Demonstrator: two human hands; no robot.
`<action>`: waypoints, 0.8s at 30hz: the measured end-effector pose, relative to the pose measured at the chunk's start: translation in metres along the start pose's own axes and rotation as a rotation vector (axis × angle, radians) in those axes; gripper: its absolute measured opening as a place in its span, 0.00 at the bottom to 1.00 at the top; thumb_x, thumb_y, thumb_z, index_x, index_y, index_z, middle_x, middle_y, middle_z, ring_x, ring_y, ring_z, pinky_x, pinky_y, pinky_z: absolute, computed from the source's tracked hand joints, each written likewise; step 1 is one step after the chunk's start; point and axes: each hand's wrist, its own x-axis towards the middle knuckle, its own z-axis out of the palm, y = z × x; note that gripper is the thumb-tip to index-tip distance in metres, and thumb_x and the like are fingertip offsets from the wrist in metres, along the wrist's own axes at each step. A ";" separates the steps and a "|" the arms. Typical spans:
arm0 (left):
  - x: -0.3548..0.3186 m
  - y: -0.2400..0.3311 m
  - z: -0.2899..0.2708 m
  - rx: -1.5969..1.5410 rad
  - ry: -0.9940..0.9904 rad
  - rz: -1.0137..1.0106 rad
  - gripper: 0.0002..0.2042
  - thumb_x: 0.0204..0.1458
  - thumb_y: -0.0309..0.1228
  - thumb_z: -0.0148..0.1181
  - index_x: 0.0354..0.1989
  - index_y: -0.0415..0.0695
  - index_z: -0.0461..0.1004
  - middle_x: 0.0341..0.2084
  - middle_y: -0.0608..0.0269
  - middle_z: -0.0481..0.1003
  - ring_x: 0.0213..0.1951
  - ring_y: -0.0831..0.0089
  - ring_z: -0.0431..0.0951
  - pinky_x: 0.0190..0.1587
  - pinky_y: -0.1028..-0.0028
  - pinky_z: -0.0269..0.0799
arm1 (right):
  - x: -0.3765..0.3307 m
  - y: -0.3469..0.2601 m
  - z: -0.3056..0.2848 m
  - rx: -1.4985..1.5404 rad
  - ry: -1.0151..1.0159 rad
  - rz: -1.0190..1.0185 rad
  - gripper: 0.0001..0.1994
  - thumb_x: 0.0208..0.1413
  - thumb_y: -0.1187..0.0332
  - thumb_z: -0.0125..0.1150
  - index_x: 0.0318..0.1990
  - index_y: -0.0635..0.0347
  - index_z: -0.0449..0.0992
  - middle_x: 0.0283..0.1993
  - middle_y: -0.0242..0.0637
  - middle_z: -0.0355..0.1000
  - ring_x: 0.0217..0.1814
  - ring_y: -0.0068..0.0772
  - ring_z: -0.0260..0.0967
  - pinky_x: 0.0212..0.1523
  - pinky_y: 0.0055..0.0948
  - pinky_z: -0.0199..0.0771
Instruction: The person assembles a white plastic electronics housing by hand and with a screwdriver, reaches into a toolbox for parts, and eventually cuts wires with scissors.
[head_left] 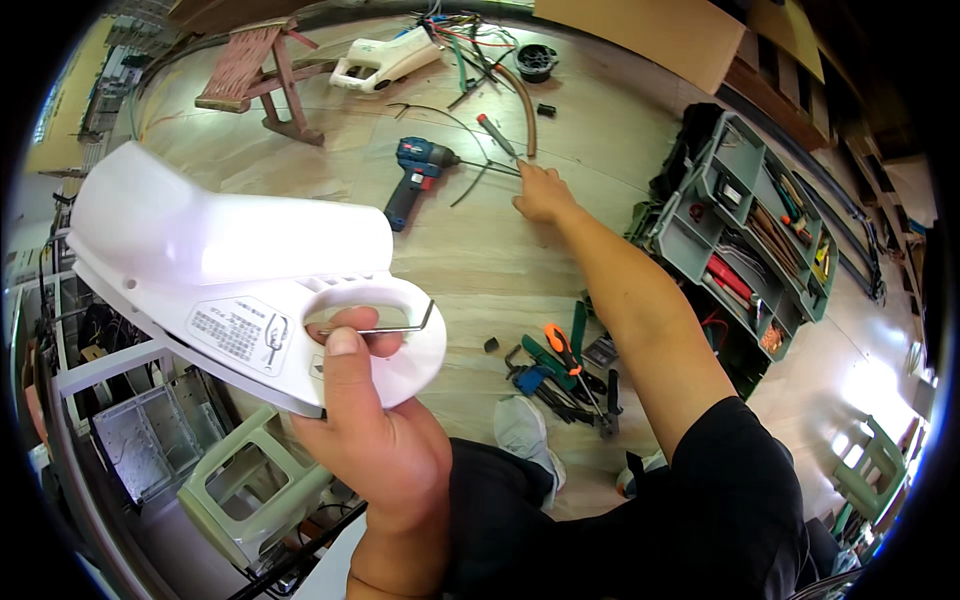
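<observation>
While my left hand [390, 440] grasps the white casing [280, 245] and hex key [400, 329], my right hand [545, 195], grip unclear, should mind the screwdriver [496, 134] just beyond its fingertips.

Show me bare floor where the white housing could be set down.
The widest bare patch of floor lies between the drill and the tool pile. Another lies beyond the right hand, between the brown hose and the green toolbox. It is crowded within that pile, and by the tangled wires beside the second white part.
</observation>
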 end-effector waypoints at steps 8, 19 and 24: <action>0.016 -0.003 0.000 -0.047 -0.041 -0.009 0.09 0.59 0.26 0.48 0.45 0.35 0.69 0.35 0.62 0.73 0.34 0.77 0.71 0.41 0.74 0.71 | -0.010 -0.019 0.052 0.210 -0.003 0.099 0.12 0.58 0.65 0.53 0.43 0.61 0.77 0.41 0.56 0.76 0.47 0.57 0.73 0.50 0.46 0.73; 0.023 -0.010 0.003 -0.032 -0.009 -0.018 0.09 0.59 0.26 0.48 0.44 0.35 0.70 0.36 0.61 0.73 0.34 0.76 0.72 0.40 0.74 0.70 | -0.112 -0.013 0.063 0.104 -0.317 0.229 0.12 0.56 0.69 0.49 0.40 0.67 0.76 0.43 0.59 0.75 0.46 0.61 0.73 0.48 0.49 0.74; 0.019 -0.012 0.006 -0.028 -0.042 -0.029 0.10 0.58 0.26 0.49 0.45 0.35 0.69 0.34 0.61 0.73 0.33 0.76 0.72 0.40 0.74 0.71 | -0.122 -0.001 0.076 0.136 -0.245 0.311 0.12 0.55 0.69 0.51 0.42 0.67 0.75 0.43 0.57 0.76 0.48 0.59 0.73 0.50 0.49 0.73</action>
